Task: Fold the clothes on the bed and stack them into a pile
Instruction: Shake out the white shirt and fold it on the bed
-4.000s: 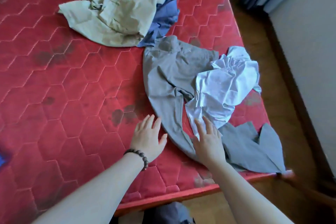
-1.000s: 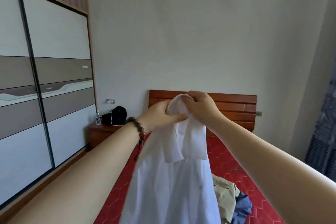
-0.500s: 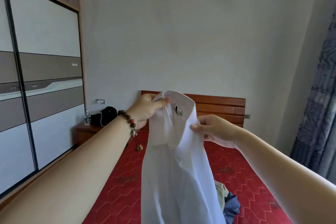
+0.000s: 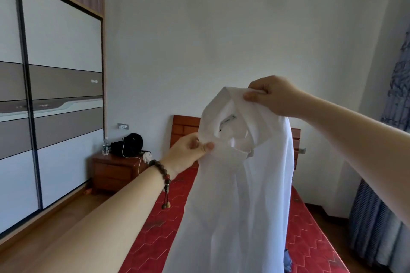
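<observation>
A white collared shirt [image 4: 239, 195] hangs in the air in front of me, over the red mattress [image 4: 310, 239]. My left hand [image 4: 188, 154], with a bead bracelet on the wrist, pinches the shirt's left side just below the collar. My right hand [image 4: 273, 95] is higher and pinches the top of the collar on the right. The collar opening faces me and its label shows. The shirt's hanging body hides most of the bed and the other clothes; only a sliver of blue cloth [image 4: 288, 261] peeks out at the lower right.
A wooden headboard [image 4: 184, 127] stands against the far wall. To its left a bedside cabinet [image 4: 115, 170] carries a black bag and a water bottle. A sliding wardrobe [image 4: 51, 99] fills the left side. Patterned curtains [image 4: 386, 195] hang on the right.
My right hand has risen from the shirt's side to grip the collar top, while my left hand has dropped lower. The collar has spread open between them. Earlier the shirt lay crumpled on the bed.
</observation>
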A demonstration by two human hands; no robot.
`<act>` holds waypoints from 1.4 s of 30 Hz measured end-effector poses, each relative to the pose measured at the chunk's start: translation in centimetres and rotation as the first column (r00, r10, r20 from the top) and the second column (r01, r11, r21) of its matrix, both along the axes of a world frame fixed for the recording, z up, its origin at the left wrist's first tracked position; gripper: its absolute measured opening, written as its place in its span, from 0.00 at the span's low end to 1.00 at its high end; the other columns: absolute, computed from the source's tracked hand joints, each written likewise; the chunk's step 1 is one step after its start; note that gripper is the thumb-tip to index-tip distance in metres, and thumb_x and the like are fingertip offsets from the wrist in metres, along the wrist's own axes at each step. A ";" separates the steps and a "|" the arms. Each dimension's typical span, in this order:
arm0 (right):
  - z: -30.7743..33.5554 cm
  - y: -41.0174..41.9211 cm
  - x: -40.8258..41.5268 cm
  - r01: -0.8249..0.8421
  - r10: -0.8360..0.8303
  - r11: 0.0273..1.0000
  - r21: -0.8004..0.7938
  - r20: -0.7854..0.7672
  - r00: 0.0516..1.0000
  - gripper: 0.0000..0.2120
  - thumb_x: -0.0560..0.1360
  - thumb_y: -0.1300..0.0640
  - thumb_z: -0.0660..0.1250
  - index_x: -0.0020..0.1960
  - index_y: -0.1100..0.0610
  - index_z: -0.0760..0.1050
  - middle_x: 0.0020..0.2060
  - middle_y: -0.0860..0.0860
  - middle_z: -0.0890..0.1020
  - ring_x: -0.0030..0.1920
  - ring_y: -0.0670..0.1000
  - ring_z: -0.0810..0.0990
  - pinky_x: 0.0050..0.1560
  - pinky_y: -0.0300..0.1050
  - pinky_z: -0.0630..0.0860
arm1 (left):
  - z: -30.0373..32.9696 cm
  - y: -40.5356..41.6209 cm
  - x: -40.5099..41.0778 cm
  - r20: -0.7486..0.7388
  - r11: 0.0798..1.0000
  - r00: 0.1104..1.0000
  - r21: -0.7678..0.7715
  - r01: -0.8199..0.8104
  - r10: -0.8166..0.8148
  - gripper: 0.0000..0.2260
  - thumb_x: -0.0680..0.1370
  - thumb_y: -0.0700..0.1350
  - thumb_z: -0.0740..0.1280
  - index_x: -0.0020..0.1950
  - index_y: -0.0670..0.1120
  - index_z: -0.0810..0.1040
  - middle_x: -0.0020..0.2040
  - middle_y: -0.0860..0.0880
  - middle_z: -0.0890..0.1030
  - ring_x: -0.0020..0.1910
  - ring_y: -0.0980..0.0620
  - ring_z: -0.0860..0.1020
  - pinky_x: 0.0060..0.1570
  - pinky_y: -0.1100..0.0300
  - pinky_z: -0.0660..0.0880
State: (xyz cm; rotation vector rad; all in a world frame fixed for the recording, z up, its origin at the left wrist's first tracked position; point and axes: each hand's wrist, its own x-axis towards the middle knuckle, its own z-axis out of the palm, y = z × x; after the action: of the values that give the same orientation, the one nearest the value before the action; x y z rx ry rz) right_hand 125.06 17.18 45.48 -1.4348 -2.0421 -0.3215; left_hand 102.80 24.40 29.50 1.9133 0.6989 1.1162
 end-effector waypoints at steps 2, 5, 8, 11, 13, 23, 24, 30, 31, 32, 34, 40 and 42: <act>0.1 0.1 -0.4 -0.013 0.017 0.997 0.077 -0.051 0.999 0.17 0.78 0.53 0.67 0.34 0.62 0.71 0.27 0.50 0.66 0.27 0.43 0.64 0.26 0.33 0.60 | -1.3 -0.2 0.7 -0.038 1.000 0.999 0.023 0.010 -0.009 0.22 0.67 0.65 0.72 0.54 0.53 0.81 0.51 0.54 0.85 0.51 0.57 0.82 0.53 0.61 0.79; -1.7 0.5 -0.2 0.024 -0.024 0.999 0.026 -0.005 1.000 0.16 0.78 0.54 0.66 0.36 0.63 0.72 0.30 0.52 0.68 0.31 0.48 0.64 0.32 0.37 0.63 | -2.2 -0.6 1.2 -0.043 0.997 0.998 0.064 -0.047 0.050 0.17 0.69 0.65 0.69 0.37 0.51 0.79 0.34 0.55 0.82 0.33 0.58 0.80 0.33 0.70 0.72; -3.1 0.7 0.9 0.068 -0.066 0.997 -0.030 0.068 0.995 0.17 0.79 0.54 0.64 0.36 0.63 0.69 0.28 0.51 0.67 0.33 0.51 0.64 0.32 0.37 0.62 | -2.0 -0.5 0.7 -0.034 0.989 0.991 0.075 -0.127 0.129 0.16 0.73 0.60 0.70 0.32 0.50 0.77 0.27 0.53 0.76 0.28 0.57 0.74 0.30 0.67 0.69; -3.6 0.7 2.0 0.063 -0.058 0.996 0.057 -0.081 0.995 0.20 0.78 0.53 0.66 0.34 0.62 0.66 0.27 0.50 0.64 0.29 0.49 0.62 0.29 0.39 0.60 | -0.8 -0.2 -0.1 0.033 0.982 0.984 0.076 -0.175 0.173 0.19 0.74 0.57 0.71 0.42 0.39 0.80 0.39 0.37 0.81 0.38 0.44 0.78 0.41 0.52 0.75; -4.4 0.6 2.3 0.090 -0.090 0.994 -0.059 -0.003 0.996 0.20 0.78 0.52 0.66 0.32 0.58 0.64 0.27 0.49 0.64 0.30 0.50 0.62 0.29 0.40 0.59 | 0.0 -0.3 -0.5 0.046 0.979 0.983 0.086 -0.184 0.180 0.18 0.75 0.54 0.70 0.43 0.38 0.80 0.42 0.37 0.81 0.39 0.42 0.79 0.42 0.50 0.77; -5.4 -0.8 3.5 0.012 -0.065 0.962 -0.272 -0.183 0.981 0.16 0.70 0.49 0.75 0.33 0.57 0.74 0.23 0.44 0.72 0.22 0.40 0.69 0.23 0.30 0.64 | 1.8 -0.9 -2.4 0.068 0.995 0.997 -0.099 -0.030 0.037 0.20 0.75 0.59 0.65 0.46 0.43 0.85 0.47 0.43 0.85 0.47 0.45 0.83 0.49 0.54 0.80; -5.7 -0.8 3.5 0.004 -0.064 0.966 -0.260 -0.224 0.973 0.15 0.70 0.50 0.75 0.33 0.56 0.74 0.21 0.43 0.73 0.21 0.40 0.70 0.21 0.29 0.63 | 2.2 -1.0 -2.6 0.089 0.992 0.995 -0.120 -0.026 0.037 0.20 0.76 0.61 0.64 0.43 0.46 0.85 0.45 0.44 0.85 0.46 0.46 0.83 0.48 0.56 0.80; -8.4 0.2 2.7 0.073 -0.113 0.987 -0.140 -0.309 0.944 0.15 0.69 0.49 0.76 0.32 0.54 0.74 0.21 0.41 0.72 0.23 0.41 0.69 0.23 0.31 0.64 | 3.9 -2.7 -1.1 -0.195 0.989 0.974 0.114 -0.097 0.118 0.22 0.71 0.65 0.69 0.29 0.50 0.71 0.26 0.59 0.70 0.25 0.61 0.69 0.29 0.73 0.64; -8.8 0.3 2.5 0.064 -0.101 0.990 -0.123 -0.320 0.942 0.15 0.69 0.49 0.76 0.31 0.53 0.73 0.21 0.41 0.72 0.23 0.41 0.69 0.24 0.31 0.65 | 4.0 -2.6 -0.8 -0.206 0.979 0.964 0.150 -0.137 0.167 0.18 0.72 0.59 0.72 0.29 0.50 0.74 0.26 0.59 0.72 0.24 0.62 0.70 0.26 0.72 0.65; -9.0 0.2 2.4 0.056 -0.090 0.992 -0.112 -0.327 0.941 0.14 0.69 0.48 0.76 0.32 0.52 0.74 0.22 0.42 0.73 0.24 0.41 0.70 0.24 0.30 0.65 | 4.1 -2.5 -0.6 -0.207 0.968 0.955 0.177 -0.176 0.211 0.14 0.73 0.54 0.73 0.33 0.48 0.78 0.28 0.56 0.76 0.26 0.61 0.72 0.27 0.71 0.67; -9.2 -0.3 2.2 0.029 -0.070 0.992 -0.123 -0.347 0.935 0.10 0.69 0.47 0.75 0.35 0.49 0.78 0.26 0.43 0.78 0.26 0.40 0.74 0.25 0.29 0.67 | 4.3 -2.3 -0.9 -0.185 0.962 0.950 0.153 -0.225 0.252 0.13 0.73 0.51 0.74 0.39 0.41 0.80 0.32 0.51 0.80 0.30 0.59 0.77 0.31 0.68 0.72; -9.1 -2.3 2.2 -0.219 0.071 0.956 -0.197 -0.568 0.820 0.02 0.70 0.49 0.75 0.42 0.42 0.83 0.37 0.45 0.85 0.36 0.44 0.84 0.32 0.34 0.76 | 4.4 -2.6 -2.6 0.110 0.983 0.994 -0.185 0.018 0.003 0.38 0.62 0.60 0.80 0.53 0.29 0.77 0.50 0.38 0.83 0.49 0.43 0.81 0.60 0.46 0.74; -9.3 -2.5 2.0 -0.240 0.087 0.955 -0.175 -0.606 0.790 0.02 0.71 0.51 0.75 0.40 0.45 0.83 0.36 0.46 0.85 0.35 0.46 0.84 0.32 0.35 0.76 | 4.5 -2.7 -2.4 0.109 0.974 0.994 -0.227 0.018 0.007 0.37 0.61 0.62 0.78 0.52 0.30 0.79 0.50 0.36 0.83 0.47 0.42 0.82 0.58 0.47 0.75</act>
State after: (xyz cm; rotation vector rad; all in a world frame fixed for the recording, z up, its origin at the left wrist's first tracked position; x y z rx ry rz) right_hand 127.04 14.68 36.21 -1.2654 -1.6902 0.4310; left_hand 100.39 21.68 33.99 1.6478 0.7269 1.0788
